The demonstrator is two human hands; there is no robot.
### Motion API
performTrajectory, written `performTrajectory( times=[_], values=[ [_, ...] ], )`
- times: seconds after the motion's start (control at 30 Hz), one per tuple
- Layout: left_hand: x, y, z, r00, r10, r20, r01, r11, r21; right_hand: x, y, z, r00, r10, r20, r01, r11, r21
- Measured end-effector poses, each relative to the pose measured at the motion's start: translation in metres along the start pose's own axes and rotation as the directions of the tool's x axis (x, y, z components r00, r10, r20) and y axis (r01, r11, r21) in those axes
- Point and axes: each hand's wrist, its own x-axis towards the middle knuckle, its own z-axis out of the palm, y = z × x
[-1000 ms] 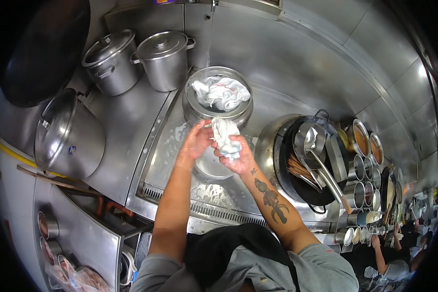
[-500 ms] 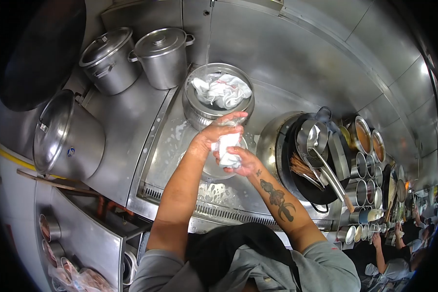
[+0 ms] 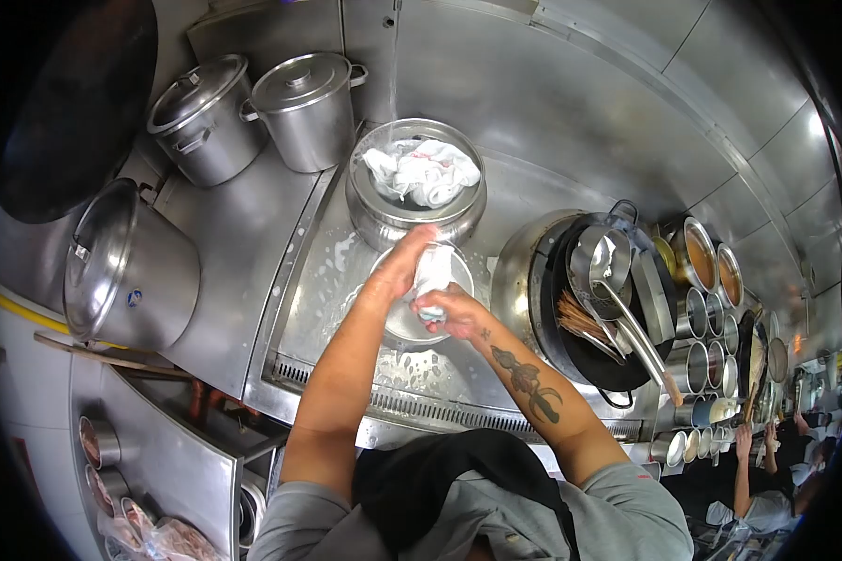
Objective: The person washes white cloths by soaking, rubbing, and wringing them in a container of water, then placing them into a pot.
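Note:
A bunched white cloth (image 3: 433, 268) is upright between my hands, above a round metal basin (image 3: 398, 318). My right hand (image 3: 457, 312) grips its lower end with closed fingers. Flat and stretched out, my left hand (image 3: 408, 264) lies along the cloth's left side, palm facing it; its fingers do not wrap round the cloth. Just beyond, a wide metal pot (image 3: 370, 210) holds wet white cloths (image 3: 428, 175) bunched together. A thin stream of water (image 3: 393, 89) runs down at that pot's back left.
Lidded stock pots (image 3: 304, 112) stand at the left. On the right a black wok (image 3: 571, 355) holds a ladle (image 3: 617, 299) and a bamboo brush (image 3: 578, 316). Several metal containers (image 3: 690, 365) line the far right, where other people (image 3: 753, 486) work. Wet steel counter surrounds the basin.
My left hand has loosened from the cloth and straightened its fingers, moving slightly left and down. My right hand keeps its grip on the lower end.

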Motion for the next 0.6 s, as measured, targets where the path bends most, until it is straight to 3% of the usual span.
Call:
performTrajectory(
  times=[0.03, 0.1, 0.13, 0.23, 0.37, 0.43, 0.5, 0.6],
  values=[
    [-0.004, 0.006, -0.007, 0.984, -0.046, 0.171, 0.106, 0.929, -0.356, -0.004, 0.0, 0.003, 0.989, -0.008, 0.146, -0.017, 0.985, 0.17],
    [-0.01, 0.008, 0.01, 0.941, 0.111, 0.321, 0.064, 0.87, -0.489, -0.018, -0.007, 0.018, 0.904, -0.101, 0.416, -0.118, 0.875, 0.47],
    [-0.013, 0.011, 0.021, 0.902, 0.194, 0.385, 0.057, 0.833, -0.551, -0.02, -0.007, 0.027, 0.874, -0.172, 0.455, -0.1, 0.852, 0.514],
    [-0.02, 0.031, 0.049, 0.699, 0.418, 0.58, -0.003, 0.813, -0.582, -0.033, -0.019, 0.052, 0.793, -0.33, 0.513, -0.002, 0.839, 0.543],
    [-0.037, 0.071, 0.053, 0.554, 0.295, 0.779, -0.05, 0.945, -0.323, -0.058, -0.041, 0.061, 0.79, -0.359, 0.496, 0.148, 0.898, 0.415],
    [-0.049, 0.088, 0.063, 0.672, 0.167, 0.722, -0.203, 0.979, -0.038, -0.057, -0.046, 0.053, 0.834, -0.322, 0.449, 0.202, 0.934, 0.294],
    [-0.054, 0.095, 0.069, 0.783, 0.111, 0.612, -0.322, 0.914, 0.245, -0.052, -0.049, 0.045, 0.87, -0.279, 0.407, 0.213, 0.956, 0.2],
    [-0.048, 0.083, 0.066, 0.889, 0.178, 0.422, -0.313, 0.909, 0.276, -0.039, -0.05, 0.037, 0.921, -0.219, 0.321, 0.209, 0.976, 0.066]
  ],
)
